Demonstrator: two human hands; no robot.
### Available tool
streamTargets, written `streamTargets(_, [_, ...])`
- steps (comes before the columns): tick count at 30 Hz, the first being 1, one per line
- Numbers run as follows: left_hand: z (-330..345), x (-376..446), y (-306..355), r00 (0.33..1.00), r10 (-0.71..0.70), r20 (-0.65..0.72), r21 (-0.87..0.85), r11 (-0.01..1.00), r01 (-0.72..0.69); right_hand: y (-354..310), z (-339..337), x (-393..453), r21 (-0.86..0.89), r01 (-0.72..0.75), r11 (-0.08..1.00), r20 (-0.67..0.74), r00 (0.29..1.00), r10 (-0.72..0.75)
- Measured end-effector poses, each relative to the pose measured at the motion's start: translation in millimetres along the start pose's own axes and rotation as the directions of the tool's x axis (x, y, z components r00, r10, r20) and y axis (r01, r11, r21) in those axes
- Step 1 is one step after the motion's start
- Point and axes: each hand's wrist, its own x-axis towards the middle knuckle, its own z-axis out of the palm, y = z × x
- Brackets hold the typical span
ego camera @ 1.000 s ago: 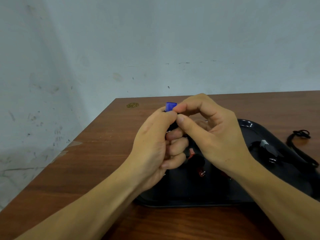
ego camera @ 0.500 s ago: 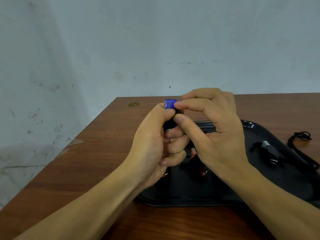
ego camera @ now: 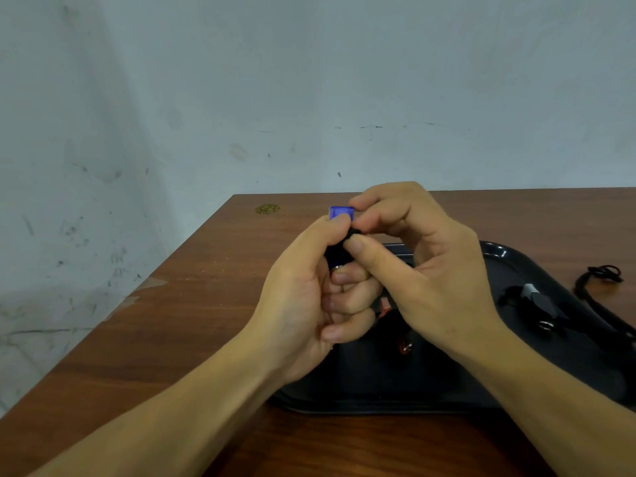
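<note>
Two hands meet above one black tray on the bench. Below them, two small red parts lie on the tray, partly hidden by fingers. Right of both: one black clip with a grey tab, then one black cord. Left hand grips one small black piece with a blue cap; right hand pinches it just under the cap. Beyond: one brass disc.

Light was soft, even and rather dim, with a cool cast on the wall. Small highlights glinted on the tray rim, and its shadow edged the table. The blue cap looked oversaturated and smeared, and detail stayed soft throughout.
</note>
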Motion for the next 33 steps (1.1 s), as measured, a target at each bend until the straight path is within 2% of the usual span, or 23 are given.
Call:
streamTargets(4, [-3.2,-0.2,-1.0,0.989,-0.132,0.068,-0.112,0.984,0.139,0.0,-12.7,5.2,0.112,-0.072,0.991,0.153,0.987,0.055])
streamTargets(8, [-5.5,-0.2,-3.2,0.962,-0.239,0.129,-0.218,0.940,0.263,-1.9,-21.2,8.4,0.138,-0.207,0.969,0.278,0.947,0.163])
streamTargets(11, [-4.4,-0.4,-2.2,0.960,-0.232,0.159,-0.263,0.927,0.268,-5.2,-23.7,10.1,0.156,-0.248,0.956,0.301,0.934,0.193])
streamTargets(15, [-4.5,-0.2,-1.4,0.969,-0.190,0.156,-0.288,0.930,0.229,-5.6,-23.5,10.2,0.163,-0.212,0.963,0.280,0.946,0.161])
streamTargets(20, [-1.5,1.4,-2.4,0.993,-0.111,0.037,-0.150,0.982,0.116,-2.5,-20.6,4.2,0.154,-0.249,0.956,0.299,0.934,0.195])
streamTargets(23, [-2.3,2.7,-5.2,0.996,-0.090,-0.008,-0.057,0.994,0.089,0.0,-18.0,2.1,0.287,-0.320,0.903,0.287,0.928,0.238])
streamTargets(27, [-2.1,4.3,-8.8,1.000,-0.006,-0.001,0.095,0.995,0.006,-2.9,-5.3,3.6,0.288,-0.309,0.906,0.185,0.947,0.264])
streamTargets(33, [-2.3,2.0,-16.5,0.995,0.028,0.099,0.141,0.989,-0.042,-0.7,-0.1,3.8,0.360,-0.318,0.877,0.123,0.948,0.293])
